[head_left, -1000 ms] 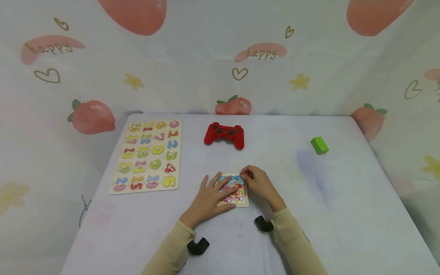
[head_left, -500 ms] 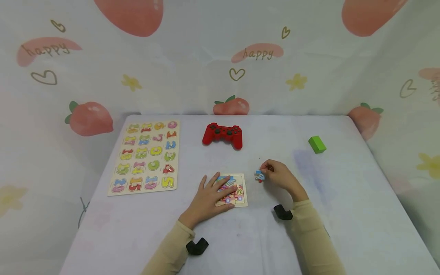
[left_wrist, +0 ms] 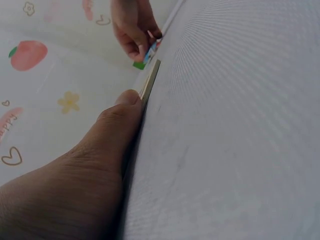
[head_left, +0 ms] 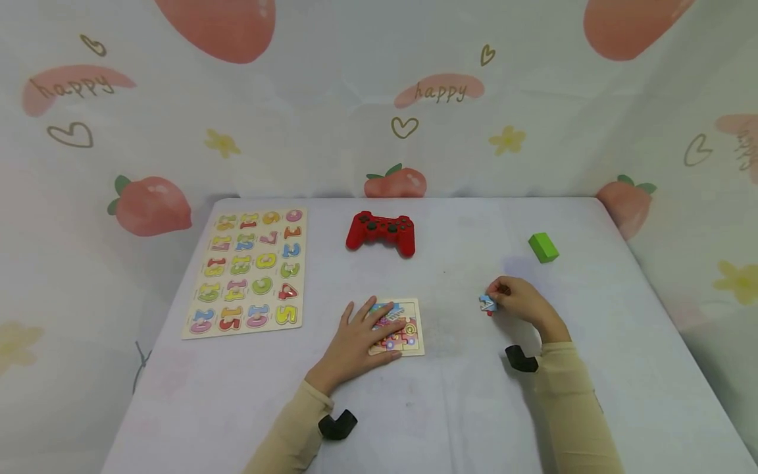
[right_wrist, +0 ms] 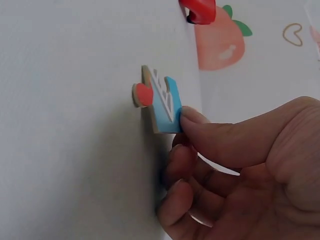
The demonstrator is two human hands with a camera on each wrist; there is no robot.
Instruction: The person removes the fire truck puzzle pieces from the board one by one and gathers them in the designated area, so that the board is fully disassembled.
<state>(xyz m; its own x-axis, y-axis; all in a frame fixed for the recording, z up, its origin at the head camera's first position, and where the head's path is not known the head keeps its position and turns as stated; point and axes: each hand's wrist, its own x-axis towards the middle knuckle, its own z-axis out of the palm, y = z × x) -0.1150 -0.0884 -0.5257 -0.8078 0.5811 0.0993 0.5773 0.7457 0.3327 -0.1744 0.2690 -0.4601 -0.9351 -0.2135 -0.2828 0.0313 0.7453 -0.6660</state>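
"While the left hand [head_left: 354, 345] rests on the small puzzle board [head_left: 420, 329], what is the state of its fingers?"

"They are spread apart and extended across the left part of the board, hiding some of the picture. The thumb lies at the board's near edge; nothing is pinched."

"And the right hand [head_left: 524, 303]?"

"Its thumb and fingertips are clamped on one puzzle piece [head_left: 487, 303] at the piece's right edge. The remaining fingers are curled below the thumb in the right wrist view."

"Specify the location of the piece."

"It is well to the right of the board, roughly level with the board's far part — and directly left of the gripping fingertips. Whether it touches the white table [head_left: 450, 408] cannot be confirmed."

"Specify its orientation."

"The red tab points toward the near side of the table in the head view. The body is compact, so no long axis can be established."

"Which hand is nearer?"

"The right, which holds it. The governing relation, in this judgement, is the stretch of tabletop between piece and board."

"Surrounding items?"

"The red controller [head_left: 381, 234] lies beyond the board; the green block [head_left: 543, 247] lies beyond the right hand."
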